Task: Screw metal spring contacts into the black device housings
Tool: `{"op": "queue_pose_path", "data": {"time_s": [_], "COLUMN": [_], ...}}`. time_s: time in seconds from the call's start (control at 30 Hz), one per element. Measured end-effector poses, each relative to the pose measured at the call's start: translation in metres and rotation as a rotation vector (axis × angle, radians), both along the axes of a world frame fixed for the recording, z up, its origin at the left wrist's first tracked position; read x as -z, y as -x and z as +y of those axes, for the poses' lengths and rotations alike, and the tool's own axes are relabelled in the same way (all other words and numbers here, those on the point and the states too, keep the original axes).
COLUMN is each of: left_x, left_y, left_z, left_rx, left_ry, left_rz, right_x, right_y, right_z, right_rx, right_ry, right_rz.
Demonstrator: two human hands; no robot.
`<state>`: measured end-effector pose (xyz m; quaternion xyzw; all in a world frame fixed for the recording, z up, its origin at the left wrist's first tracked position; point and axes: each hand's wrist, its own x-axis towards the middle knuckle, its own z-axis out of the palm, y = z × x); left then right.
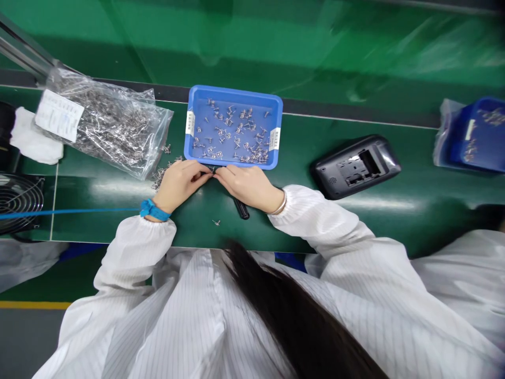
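My left hand (182, 181) is closed in a pinch just in front of a shallow blue tray (233, 164). My right hand (249, 185) pinches too, its fingertips meeting those of the left. Something small and dark shows between them, mostly hidden by the fingers. From beneath my right hand sticks out the end of a black rod-like piece (241, 209); whether the hand grips it I cannot tell. Many small metal spring pieces (252, 155) lie scattered in the tray. A loose pile of similar pieces (158, 179) sits beside my left hand, and a single piece (216, 222) lies nearer my body.
A clear plastic bag (118, 126) full of metal pieces lies at left, near a white cloth (33, 138) and a fan (19, 202). To the right rests a black plastic housing (357, 166). Another blue tray (479, 134) stands far right, near a person's white sleeve (465, 279).
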<state>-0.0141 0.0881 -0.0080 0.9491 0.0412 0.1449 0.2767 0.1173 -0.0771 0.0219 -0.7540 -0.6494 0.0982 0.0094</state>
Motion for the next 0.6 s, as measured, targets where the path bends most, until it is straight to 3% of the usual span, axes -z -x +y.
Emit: {"op": "queue_pose_path", "data": {"time_s": [0.13, 0.27, 0.4, 0.6], "left_x": [-0.010, -0.020, -0.022, -0.023], "left_y": [0.002, 0.004, 0.005, 0.002], "left_z": [0.002, -0.001, -0.004, -0.011], "left_rx": [-0.009, 0.006, 0.036, 0.082], "left_ry": [0.228, 0.430, 0.620, 0.903], "left_rz": [-0.033, 0.035, 0.087, 0.058], "right_x": [0.000, 0.006, -0.002, -0.012], "right_y": [-0.010, -0.017, -0.016, -0.001], "right_z": [-0.003, -0.001, 0.002, -0.002], "right_rx": [-0.013, -0.062, 0.005, 0.161], "right_ry": [-0.157, -0.300, -0.366, -0.411], "right_rz": [0.130, 0.541, 0.882, 1.066]}}
